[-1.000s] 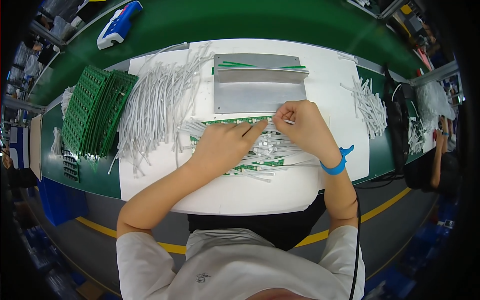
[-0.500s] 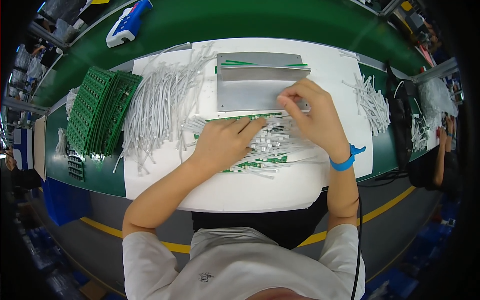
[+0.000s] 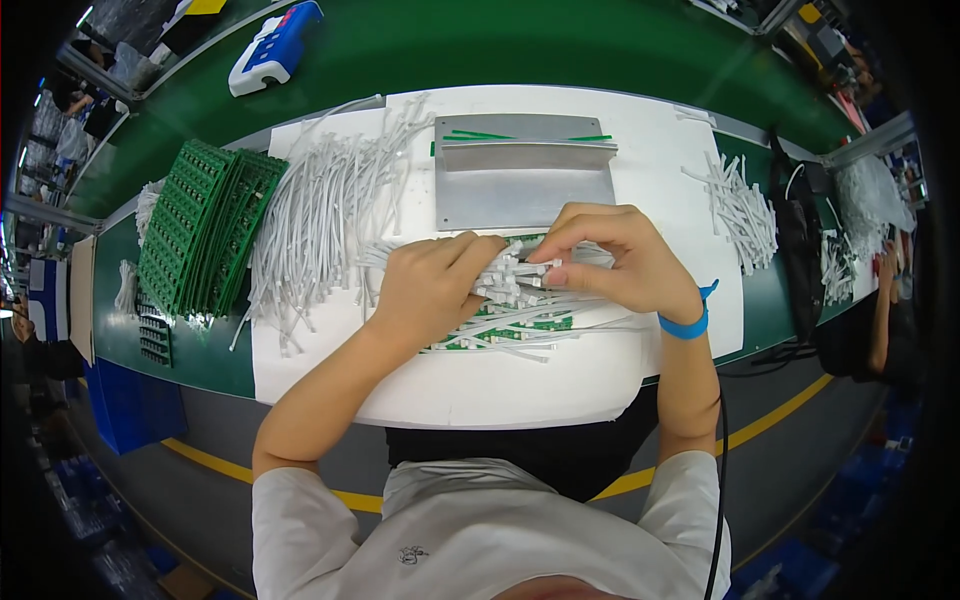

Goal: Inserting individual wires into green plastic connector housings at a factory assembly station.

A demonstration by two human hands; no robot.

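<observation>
A heap of thin white cables with small white connectors (image 3: pixel 512 285) lies over narrow green circuit boards (image 3: pixel 545 323) on the white work sheet. My left hand (image 3: pixel 428 283) is on the heap's left side, its fingers bent round the white cables; what lies under its palm is hidden. Over the heap's right side, my right hand (image 3: pixel 622 258) is closed, thumb and forefinger pinching a white connector cable near its end. Just beyond both hands sits a grey metal plate with a raised ledge (image 3: pixel 525 180). Thin green strips (image 3: pixel 480 134) lie behind that ledge.
Green circuit panels (image 3: pixel 205 225) stand stacked at the left. Beside them spreads a long bundle of white cables (image 3: pixel 325 215); another pile of white cables (image 3: pixel 745 210) is at the right. A blue-and-white device (image 3: pixel 272 50) rests at the back. A co-worker's arm (image 3: pixel 882 310) shows at far right.
My right hand has come down from the metal plate to the cable heap and now pinches a cable. My left hand's fingers have drawn in and bent more. The view has shifted slightly.
</observation>
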